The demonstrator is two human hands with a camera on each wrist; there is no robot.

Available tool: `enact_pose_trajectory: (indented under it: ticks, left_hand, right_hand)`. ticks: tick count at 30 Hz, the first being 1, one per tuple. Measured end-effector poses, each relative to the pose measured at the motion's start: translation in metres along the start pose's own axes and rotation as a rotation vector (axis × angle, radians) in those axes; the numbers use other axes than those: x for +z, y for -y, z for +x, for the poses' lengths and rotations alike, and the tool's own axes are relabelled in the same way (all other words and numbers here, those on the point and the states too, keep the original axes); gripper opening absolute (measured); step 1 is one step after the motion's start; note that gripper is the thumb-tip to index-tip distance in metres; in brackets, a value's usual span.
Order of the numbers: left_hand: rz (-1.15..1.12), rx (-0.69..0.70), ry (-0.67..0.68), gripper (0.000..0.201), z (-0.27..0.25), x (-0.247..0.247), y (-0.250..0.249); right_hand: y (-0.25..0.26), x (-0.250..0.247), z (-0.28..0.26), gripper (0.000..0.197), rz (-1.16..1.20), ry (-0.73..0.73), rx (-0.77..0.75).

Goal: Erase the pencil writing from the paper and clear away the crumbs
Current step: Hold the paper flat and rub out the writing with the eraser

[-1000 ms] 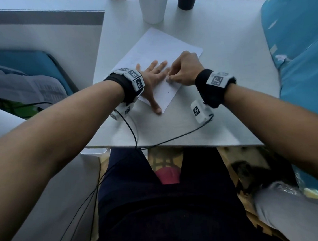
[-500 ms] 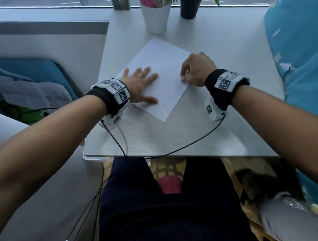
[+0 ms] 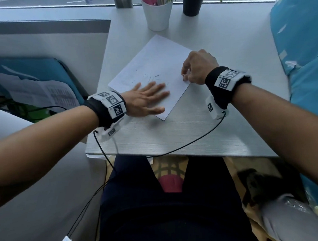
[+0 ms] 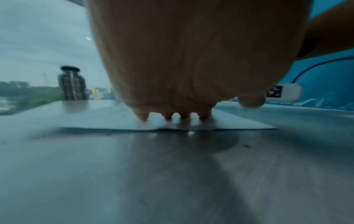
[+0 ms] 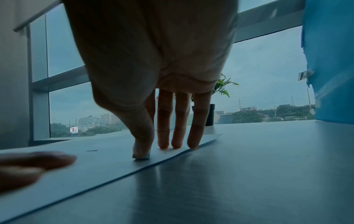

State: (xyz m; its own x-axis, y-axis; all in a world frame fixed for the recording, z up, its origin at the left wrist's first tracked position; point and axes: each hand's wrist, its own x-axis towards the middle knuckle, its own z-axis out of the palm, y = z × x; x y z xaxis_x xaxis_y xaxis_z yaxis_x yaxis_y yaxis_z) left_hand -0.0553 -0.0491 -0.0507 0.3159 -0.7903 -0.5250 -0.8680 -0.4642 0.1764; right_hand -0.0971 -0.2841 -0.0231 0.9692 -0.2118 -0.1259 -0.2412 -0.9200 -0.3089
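the paper (image 3: pixel 150 68) lies askew on the table (image 3: pixel 174 134), its near corner pointing toward the table's front edge, its far corner toward the white cup (image 3: pixel 157 15) at the back edge. faint pencil marks (image 3: pixel 151 77) and dark crumbs show near the sheet's middle — erasing looks unfinished.

step in hand, as judged: rubbing out what is left. to do it well, the sheet should be pinned close to the marks, strokes kept short and directed away from the pinning hand so the paper does not buckle, then crumbs swept toward 1 edge of the table.

left hand (image 3: pixel 145 100): flat, fingers straight and slightly spread, pressing the paper at its near-left edge; it holds nothing.

right hand (image 3: pixel 198 68): at the sheet's right edge, thumb and forefinger pinching a small pale eraser (image 5: pixel 141 156) against the paper; the other 3 fingers extend down to touch the sheet — seen in the right wrist view.
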Motion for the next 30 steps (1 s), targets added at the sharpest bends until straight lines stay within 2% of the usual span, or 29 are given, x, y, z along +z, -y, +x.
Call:
enact_pose_trajectory:
  ticks: [2, 3, 5, 7, 8, 10, 13, 15, 18, 23, 26, 30]
  left_hand:
    - [0.051, -0.166, -0.079, 0.084, 0.003, -0.006, 0.007]
    - [0.074, -0.180, -0.135, 0.085, 0.005, -0.007, 0.006]
    - [0.088, -0.014, -0.198, 0.079, 0.011, -0.010, -0.007]
    - [0.056, 0.200, -0.130, 0.069, 0.018, -0.014, -0.020]
    - [0.022, 0.229, -0.082, 0.069, 0.021, -0.016, -0.021]
    - [-0.041, 0.126, -0.046, 0.082, 0.026, -0.022, -0.011]
    - [-0.087, -0.109, -0.080, 0.119, 0.031, -0.028, 0.012]
    - [-0.100, -0.142, -0.091, 0.129, 0.033, -0.027, 0.019]
    - [-0.119, -0.148, -0.085, 0.133, 0.034, -0.025, 0.021]
    - [-0.121, -0.166, -0.088, 0.139, 0.037, -0.024, 0.025]
    - [-0.123, -0.164, -0.082, 0.140, 0.038, -0.023, 0.026]
    - [-0.132, -0.172, -0.102, 0.139, 0.040, -0.020, 0.027]
  right_hand:
    - [0.003, -0.001, -0.001, 0.016, -0.009, -0.003, 0.006]
    - [0.004, -0.001, -0.002, 0.016, -0.014, -0.009, 0.007]
    - [0.005, -0.001, -0.003, 0.017, -0.032, -0.021, 0.003]
    - [0.006, 0.000, -0.004, 0.017, -0.050, -0.023, -0.006]
    - [0.007, 0.000, -0.003, 0.016, -0.056, -0.017, -0.010]
    - [0.008, 0.001, -0.002, 0.016, -0.074, -0.003, -0.012]
    - [0.008, 0.001, 0.000, 0.013, -0.066, 0.016, -0.029]
    - [0.012, 0.005, 0.002, 0.009, 0.028, 0.014, -0.079]
    - [0.025, 0.012, 0.000, 0.007, 0.133, 0.030, -0.150]
    - [0.033, 0.015, 0.008, 0.011, 0.178, -0.004, -0.122]
    - [0.043, 0.024, -0.003, 0.012, 0.155, 0.070, -0.219]
    - [0.032, 0.015, 0.008, 0.012, 0.204, -0.020, -0.086]
